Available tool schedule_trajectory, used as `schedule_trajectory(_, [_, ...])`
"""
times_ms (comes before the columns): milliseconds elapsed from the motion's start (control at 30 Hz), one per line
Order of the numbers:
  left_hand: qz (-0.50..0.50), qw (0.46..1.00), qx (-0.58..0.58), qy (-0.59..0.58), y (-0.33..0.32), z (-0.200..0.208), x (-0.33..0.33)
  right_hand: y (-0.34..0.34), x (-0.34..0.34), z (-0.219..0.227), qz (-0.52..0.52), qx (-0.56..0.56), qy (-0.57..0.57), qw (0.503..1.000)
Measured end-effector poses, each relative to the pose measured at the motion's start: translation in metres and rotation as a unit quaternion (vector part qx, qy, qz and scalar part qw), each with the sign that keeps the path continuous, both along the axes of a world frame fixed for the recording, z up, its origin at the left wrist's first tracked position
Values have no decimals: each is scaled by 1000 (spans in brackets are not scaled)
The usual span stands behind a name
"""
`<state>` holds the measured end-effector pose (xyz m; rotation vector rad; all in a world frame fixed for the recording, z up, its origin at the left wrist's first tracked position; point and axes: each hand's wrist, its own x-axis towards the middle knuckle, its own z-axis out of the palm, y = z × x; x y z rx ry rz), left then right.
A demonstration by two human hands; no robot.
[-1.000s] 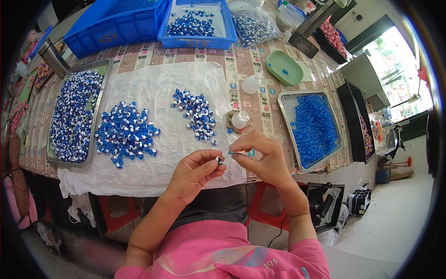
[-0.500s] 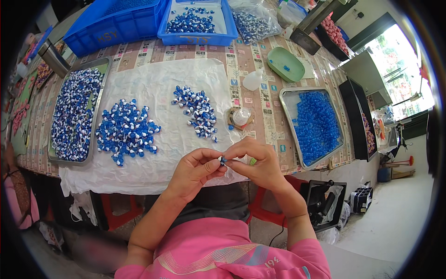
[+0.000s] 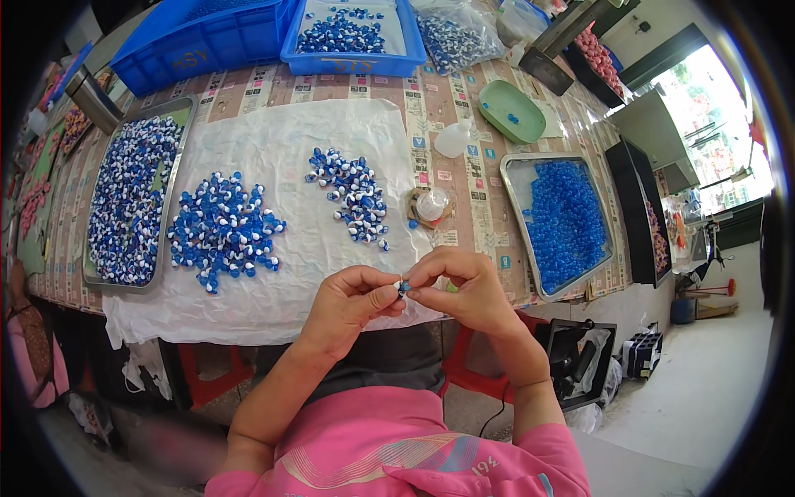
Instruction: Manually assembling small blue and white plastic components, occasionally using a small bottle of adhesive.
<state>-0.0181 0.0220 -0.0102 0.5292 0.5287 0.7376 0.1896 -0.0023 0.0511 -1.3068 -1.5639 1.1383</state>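
Observation:
In front of my body, both hands meet at the near edge of the white paper sheet (image 3: 290,298). The thumb and fingers of my left hand (image 3: 352,305) pinch a tiny blue-and-white bead-like piece (image 3: 402,287). My right hand (image 3: 464,288) grips the same piece from the other side with thumb and forefinger; the fingertips partly cover it. Beyond the hands lie two heaps on the paper: a large pile of blue-and-white pieces (image 3: 224,228) to the left and a smaller, elongated pile (image 3: 358,199) in the middle.
A metal tray (image 3: 120,287) of blue-and-white pieces stands left; another metal tray (image 3: 518,178) holds clear blue beads at right. Near the paper's right edge are a small jar (image 3: 432,204) and a white bottle (image 3: 451,142). Farther back sit a green dish (image 3: 530,130) and blue bins (image 3: 348,65).
Both hands have shifted very slightly to the right, and the piece between the fingertips shows more of its white part. The view has tilted a little; the heaps look the same.

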Motion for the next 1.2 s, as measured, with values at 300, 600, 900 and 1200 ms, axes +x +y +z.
schedule_trajectory(300, [-54,998,-31,-2,8,2,-4,8,3,8,61,131,-77,986])
schedule_trajectory(600, [-53,998,-47,-1,11,3,-4,6,2,4,35,114,-78,990])
schedule_trajectory(900, [-51,998,-35,30,10,3,3,4,7,4,39,126,-126,983])
schedule_trajectory(1200, [-41,997,0,70,10,3,10,0,4,14,21,49,-123,991])
